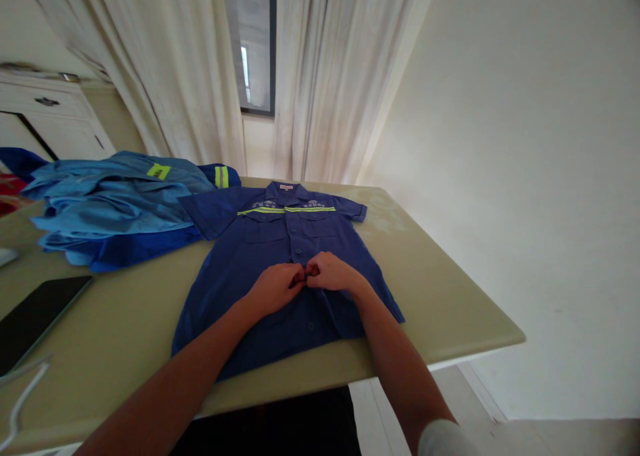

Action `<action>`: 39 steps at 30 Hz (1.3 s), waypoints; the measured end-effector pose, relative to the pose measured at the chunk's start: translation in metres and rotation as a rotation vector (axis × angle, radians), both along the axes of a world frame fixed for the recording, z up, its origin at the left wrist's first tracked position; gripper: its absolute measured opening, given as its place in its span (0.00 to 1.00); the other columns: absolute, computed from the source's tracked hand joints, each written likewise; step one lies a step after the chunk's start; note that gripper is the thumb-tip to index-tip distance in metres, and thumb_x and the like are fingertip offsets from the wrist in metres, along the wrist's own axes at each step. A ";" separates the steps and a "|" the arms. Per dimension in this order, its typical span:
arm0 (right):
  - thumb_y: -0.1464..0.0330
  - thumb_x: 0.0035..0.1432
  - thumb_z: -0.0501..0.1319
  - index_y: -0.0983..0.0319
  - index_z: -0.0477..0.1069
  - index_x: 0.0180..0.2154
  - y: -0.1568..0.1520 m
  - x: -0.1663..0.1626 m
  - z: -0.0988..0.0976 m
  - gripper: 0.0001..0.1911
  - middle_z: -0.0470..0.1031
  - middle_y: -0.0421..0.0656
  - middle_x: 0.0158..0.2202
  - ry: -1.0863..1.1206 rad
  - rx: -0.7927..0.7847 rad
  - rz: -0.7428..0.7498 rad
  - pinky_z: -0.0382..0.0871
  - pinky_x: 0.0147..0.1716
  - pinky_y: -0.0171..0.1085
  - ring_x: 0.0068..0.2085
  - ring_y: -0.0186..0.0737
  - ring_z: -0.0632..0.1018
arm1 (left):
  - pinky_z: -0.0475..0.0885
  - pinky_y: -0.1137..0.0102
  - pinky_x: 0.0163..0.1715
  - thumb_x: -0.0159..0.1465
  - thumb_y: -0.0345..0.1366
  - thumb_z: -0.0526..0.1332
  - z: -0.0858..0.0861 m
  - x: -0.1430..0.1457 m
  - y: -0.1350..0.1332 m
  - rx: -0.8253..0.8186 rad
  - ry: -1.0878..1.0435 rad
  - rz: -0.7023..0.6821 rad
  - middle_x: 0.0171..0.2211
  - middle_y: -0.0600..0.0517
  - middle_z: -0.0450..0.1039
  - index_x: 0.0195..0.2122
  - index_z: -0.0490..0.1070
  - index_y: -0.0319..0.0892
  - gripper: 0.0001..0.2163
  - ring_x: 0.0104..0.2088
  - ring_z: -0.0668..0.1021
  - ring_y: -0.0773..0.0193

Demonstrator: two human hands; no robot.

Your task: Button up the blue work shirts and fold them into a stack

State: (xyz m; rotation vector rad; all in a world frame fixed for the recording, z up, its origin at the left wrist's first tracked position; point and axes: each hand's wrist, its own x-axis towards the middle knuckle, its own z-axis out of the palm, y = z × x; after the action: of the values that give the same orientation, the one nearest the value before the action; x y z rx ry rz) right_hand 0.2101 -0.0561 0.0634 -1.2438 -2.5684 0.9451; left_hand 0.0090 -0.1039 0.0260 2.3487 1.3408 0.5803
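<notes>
A dark blue short-sleeved work shirt (pixel 235 289) lies face up on the table, its collar pointing away from me. Yellow-green reflective stripes cross the chest above two pockets. Buttons run down the front placket. My left hand (pixel 279 286) and my right hand (pixel 330 271) meet at the placket, below the middle of the shirt. Both hands pinch the shirt's front edges with fingertips nearly touching. The button between them, if there is one, is hidden by the fingers. One lower button shows near the hem.
A heap of light and dark blue shirts (pixel 120 199) lies at the table's back left. A dark phone-like slab (pixel 43 316) rests at the left, with a white cable (pixel 24 403) near the front edge. The table (pixel 450 309) ends close to the right wall.
</notes>
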 end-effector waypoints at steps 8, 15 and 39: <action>0.67 0.60 0.56 0.64 0.75 0.32 0.010 0.008 -0.012 0.10 0.75 0.38 0.21 0.245 -0.407 -0.051 0.67 0.22 0.28 0.22 0.33 0.76 | 0.68 0.68 0.34 0.66 0.36 0.59 0.004 -0.001 -0.001 -0.029 -0.069 0.023 0.32 0.52 0.79 0.37 0.71 0.47 0.02 0.33 0.80 0.60; 0.71 0.52 0.63 0.65 0.75 0.33 0.013 0.004 -0.021 0.05 0.76 0.37 0.24 0.299 -0.324 -0.070 0.65 0.24 0.27 0.23 0.30 0.73 | 0.68 0.70 0.34 0.63 0.31 0.58 0.000 -0.002 0.005 -0.127 -0.264 0.069 0.29 0.55 0.78 0.35 0.71 0.46 0.04 0.31 0.79 0.63; 0.72 0.54 0.66 0.64 0.76 0.33 0.009 0.003 -0.012 0.03 0.74 0.36 0.25 0.272 -0.078 -0.010 0.63 0.29 0.29 0.27 0.31 0.73 | 0.67 0.70 0.28 0.56 0.50 0.67 0.001 -0.011 0.013 -0.428 -0.582 0.182 0.27 0.53 0.78 0.38 0.73 0.42 0.17 0.27 0.77 0.63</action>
State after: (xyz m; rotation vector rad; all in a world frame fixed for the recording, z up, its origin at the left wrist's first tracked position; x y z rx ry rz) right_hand 0.2130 -0.0470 0.0514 -1.0609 -2.3344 1.1352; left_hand -0.0023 -0.0911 0.0266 1.5645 1.2467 0.8502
